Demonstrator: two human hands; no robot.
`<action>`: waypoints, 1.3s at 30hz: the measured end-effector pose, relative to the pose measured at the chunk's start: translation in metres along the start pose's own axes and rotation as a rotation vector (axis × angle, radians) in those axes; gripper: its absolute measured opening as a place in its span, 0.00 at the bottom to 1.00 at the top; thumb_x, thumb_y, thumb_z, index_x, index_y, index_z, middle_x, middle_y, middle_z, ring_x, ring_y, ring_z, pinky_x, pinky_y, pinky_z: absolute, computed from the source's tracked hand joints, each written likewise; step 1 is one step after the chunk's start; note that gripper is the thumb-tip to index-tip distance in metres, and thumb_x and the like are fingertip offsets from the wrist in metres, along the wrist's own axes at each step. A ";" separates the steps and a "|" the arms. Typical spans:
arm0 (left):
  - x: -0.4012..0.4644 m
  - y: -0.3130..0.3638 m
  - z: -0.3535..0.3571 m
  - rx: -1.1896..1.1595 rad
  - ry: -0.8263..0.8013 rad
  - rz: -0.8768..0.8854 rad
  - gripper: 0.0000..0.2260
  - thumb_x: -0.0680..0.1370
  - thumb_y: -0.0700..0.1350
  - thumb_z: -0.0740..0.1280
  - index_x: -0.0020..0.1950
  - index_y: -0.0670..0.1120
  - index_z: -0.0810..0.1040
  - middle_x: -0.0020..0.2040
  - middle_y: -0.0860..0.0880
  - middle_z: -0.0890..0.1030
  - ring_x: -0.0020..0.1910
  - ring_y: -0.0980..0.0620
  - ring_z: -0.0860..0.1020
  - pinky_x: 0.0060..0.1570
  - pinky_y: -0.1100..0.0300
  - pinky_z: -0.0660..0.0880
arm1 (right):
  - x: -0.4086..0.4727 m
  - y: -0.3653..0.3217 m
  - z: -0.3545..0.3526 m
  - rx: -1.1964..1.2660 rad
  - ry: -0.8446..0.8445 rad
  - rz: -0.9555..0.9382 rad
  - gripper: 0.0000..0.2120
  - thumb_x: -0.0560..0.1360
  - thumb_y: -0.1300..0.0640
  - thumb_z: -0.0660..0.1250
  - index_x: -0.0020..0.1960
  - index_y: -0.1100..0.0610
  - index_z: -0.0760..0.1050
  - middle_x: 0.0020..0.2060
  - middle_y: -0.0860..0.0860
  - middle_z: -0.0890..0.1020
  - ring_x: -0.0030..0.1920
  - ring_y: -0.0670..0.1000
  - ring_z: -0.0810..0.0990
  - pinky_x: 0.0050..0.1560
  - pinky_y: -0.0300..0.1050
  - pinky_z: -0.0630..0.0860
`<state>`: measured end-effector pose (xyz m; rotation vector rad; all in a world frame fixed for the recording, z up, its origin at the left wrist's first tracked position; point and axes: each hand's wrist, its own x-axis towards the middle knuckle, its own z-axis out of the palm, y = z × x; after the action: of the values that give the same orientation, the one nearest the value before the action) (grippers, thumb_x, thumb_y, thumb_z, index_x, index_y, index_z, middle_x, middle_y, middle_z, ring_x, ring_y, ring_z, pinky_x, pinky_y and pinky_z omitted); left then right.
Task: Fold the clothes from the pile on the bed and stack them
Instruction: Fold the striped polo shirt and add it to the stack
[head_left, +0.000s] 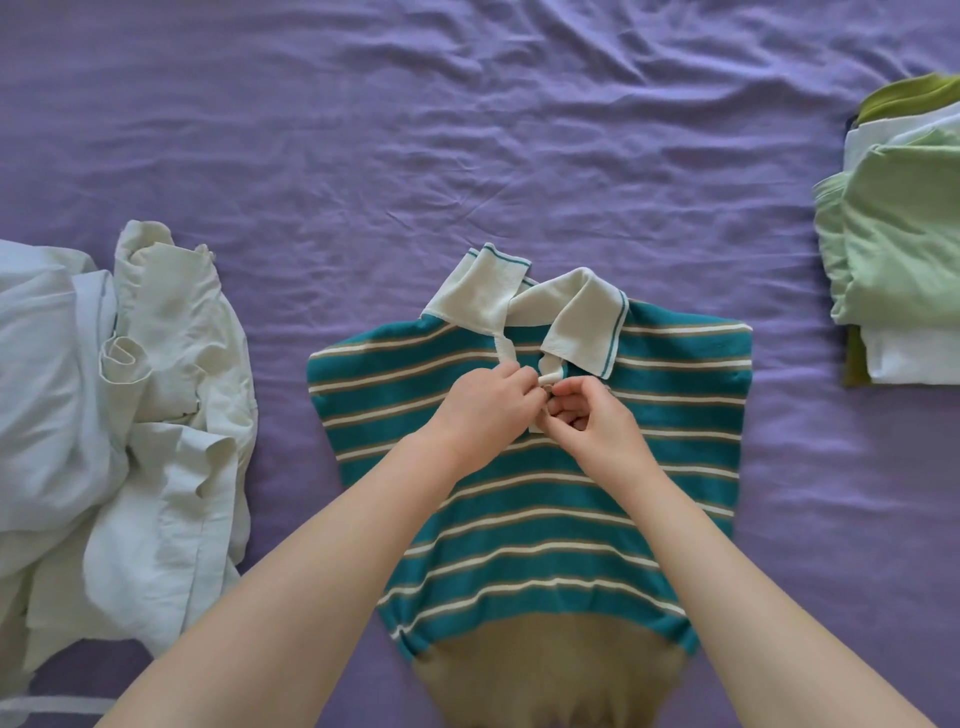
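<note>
On a wrinkled purple bed (467, 130), both hands, left (480, 402) and right (592, 415), pinch the striped shirt's (519, 519) placket, unfolded pile (130, 415) left, folded stack (904, 244) at right edge.

- Open purple bed sheet (467, 130) spans the whole far side, wrinkled but bare.
- The pile of white clothes (119, 415) blocks the left side.
- The folded stack (904, 249) blocks the right edge.
- Bare strips of sheet run on both sides of the striped polo (545, 519), between it and each heap.
</note>
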<state>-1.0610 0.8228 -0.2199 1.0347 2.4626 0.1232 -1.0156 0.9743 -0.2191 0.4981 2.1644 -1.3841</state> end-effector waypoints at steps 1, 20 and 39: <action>0.002 0.000 -0.002 0.010 -0.011 0.001 0.12 0.79 0.40 0.60 0.62 0.46 0.73 0.59 0.49 0.74 0.55 0.50 0.72 0.45 0.59 0.72 | -0.001 0.001 0.001 -0.029 0.029 -0.015 0.11 0.73 0.54 0.71 0.51 0.49 0.71 0.42 0.42 0.78 0.45 0.41 0.77 0.42 0.29 0.73; 0.008 -0.015 -0.005 -0.208 -0.027 -0.093 0.08 0.80 0.50 0.62 0.58 0.52 0.74 0.46 0.52 0.64 0.40 0.50 0.67 0.37 0.56 0.63 | 0.000 0.004 0.013 -0.218 0.160 -0.102 0.08 0.76 0.58 0.67 0.53 0.54 0.71 0.47 0.49 0.80 0.49 0.49 0.79 0.53 0.48 0.78; 0.002 -0.011 0.004 -0.081 0.049 -0.073 0.10 0.76 0.46 0.70 0.57 0.50 0.77 0.55 0.48 0.73 0.50 0.50 0.71 0.43 0.60 0.61 | 0.008 0.001 0.018 -0.554 0.178 -0.140 0.07 0.76 0.54 0.66 0.48 0.53 0.67 0.42 0.50 0.76 0.41 0.49 0.72 0.40 0.42 0.70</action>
<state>-1.0675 0.8155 -0.2270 0.9167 2.5136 0.2252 -1.0175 0.9585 -0.2307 0.2656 2.6328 -0.7633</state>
